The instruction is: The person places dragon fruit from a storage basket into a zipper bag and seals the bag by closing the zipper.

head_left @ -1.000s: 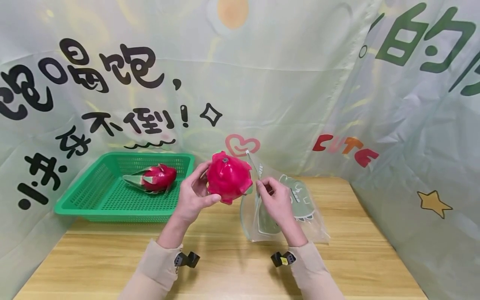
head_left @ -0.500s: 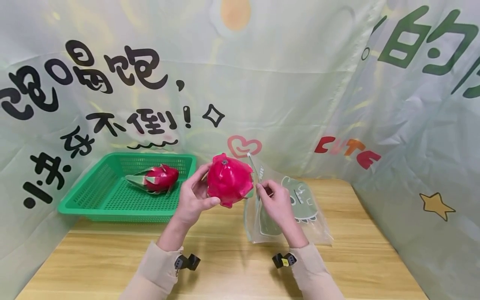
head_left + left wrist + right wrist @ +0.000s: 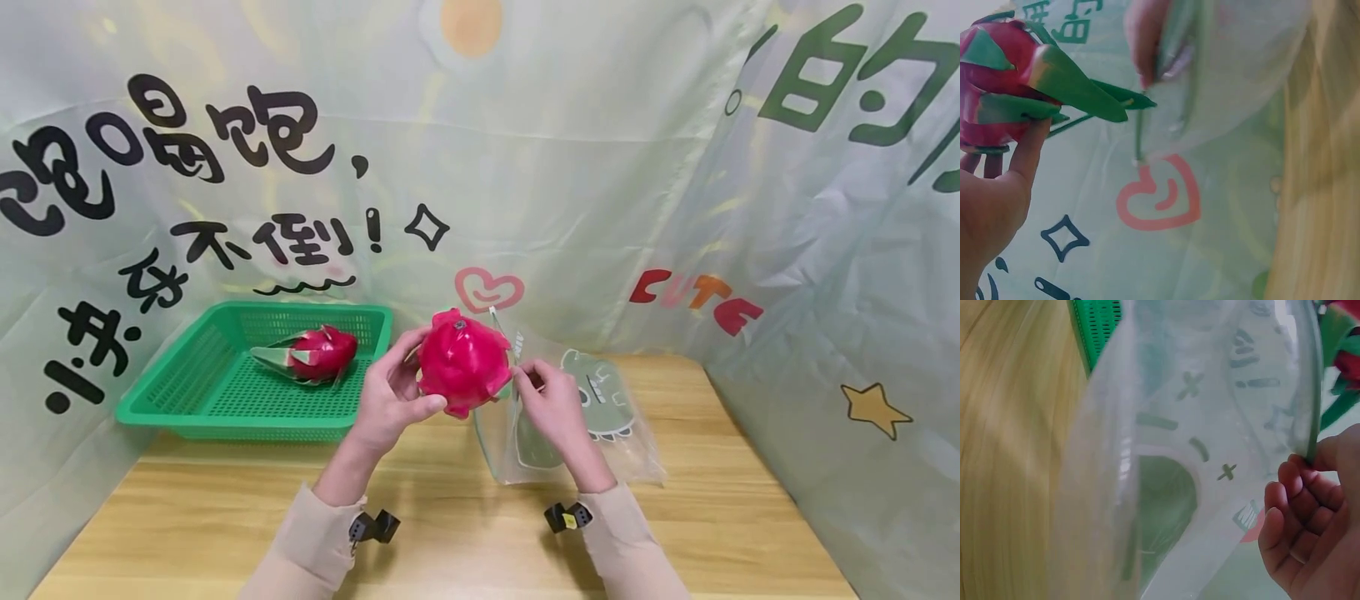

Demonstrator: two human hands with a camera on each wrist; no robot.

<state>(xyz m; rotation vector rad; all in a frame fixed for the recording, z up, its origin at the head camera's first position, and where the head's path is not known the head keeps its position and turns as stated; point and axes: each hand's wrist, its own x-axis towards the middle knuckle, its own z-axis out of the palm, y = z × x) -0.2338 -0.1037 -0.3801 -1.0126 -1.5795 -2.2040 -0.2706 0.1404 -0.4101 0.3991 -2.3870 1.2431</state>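
Observation:
In the head view my left hand (image 3: pixel 390 387) grips a pink dragon fruit (image 3: pixel 465 362) from its left side, thumb below. The left wrist view shows the fruit's long green scales (image 3: pixel 1079 87) pointing toward the bag. My right hand (image 3: pixel 553 400) pinches the top edge of a clear zip bag (image 3: pixel 633 450) with a green cartoon print, just right of the fruit. Seen from the right wrist, thumb and fingertips hold the bag's rim (image 3: pixel 1313 425), and the bag's mouth gapes beside the fruit. In the head view the fruit hides part of that mouth.
A green plastic basket (image 3: pixel 180 423) stands at the back left with a second dragon fruit (image 3: pixel 324 354) lying in it. The wooden table (image 3: pixel 442 533) ends against printed cloth walls (image 3: pixel 570 208) at the back and sides.
My left hand has moved the dragon fruit slightly right, toward the bag's mouth. The bag's near-left edge has swung a little left. My right hand keeps its pinch.

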